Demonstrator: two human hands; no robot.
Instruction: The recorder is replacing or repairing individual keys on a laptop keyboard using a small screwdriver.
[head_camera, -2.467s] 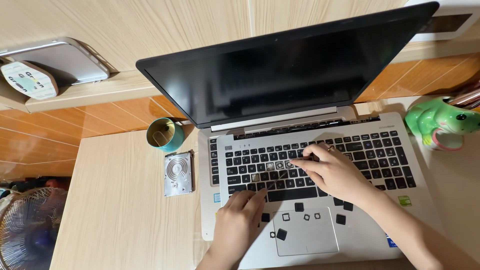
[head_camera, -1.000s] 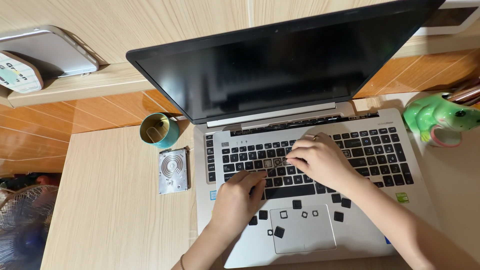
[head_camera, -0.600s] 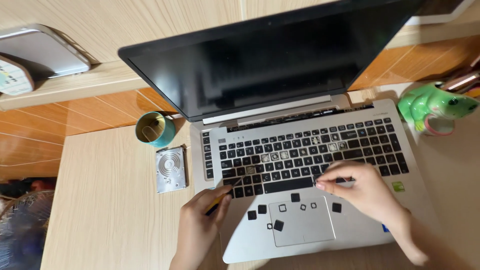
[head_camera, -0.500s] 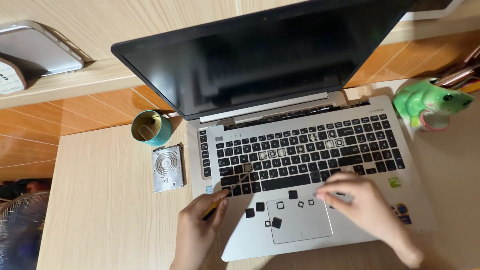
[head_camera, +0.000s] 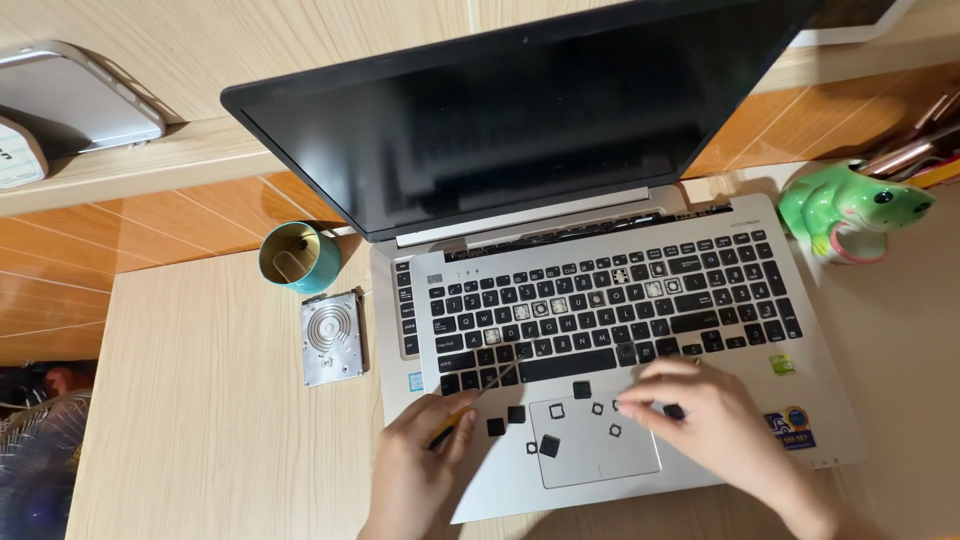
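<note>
Pale wood-grain desk (head_camera: 200, 420) fills the near part of the view, with an orange-brown panelled wall behind it and a light wooden ledge above that. On the desk sits an open silver laptop with a dark screen and a black keyboard (head_camera: 610, 300); several keys are missing from the keyboard, leaving bare sockets in the middle and upper rows. Loose black keycaps (head_camera: 549, 446) and small square key frames lie scattered on the palm rest and on the touchpad.

At the near left of the laptop, the left hand (head_camera: 420, 470) is closed around a thin yellow-handled tool with a dark metal shaft (head_camera: 478, 398); the shaft's tip rests at the near row of the keyboard, just left of the space bar. To the right, the right hand (head_camera: 715, 425) hovers over the palm rest beside the touchpad, fingers curled down; its fingertips (head_camera: 632, 405) seem to pinch something small and dark, though I cannot tell for sure that it is a keycap.

Left of the laptop lies a bare silver hard drive with its round platter showing (head_camera: 332, 338), and just beyond it stands a teal cup (head_camera: 298, 257). At the far right is a green ceramic frog holder (head_camera: 850, 210). A grey rounded device (head_camera: 75, 100) rests on the ledge at far left.
</note>
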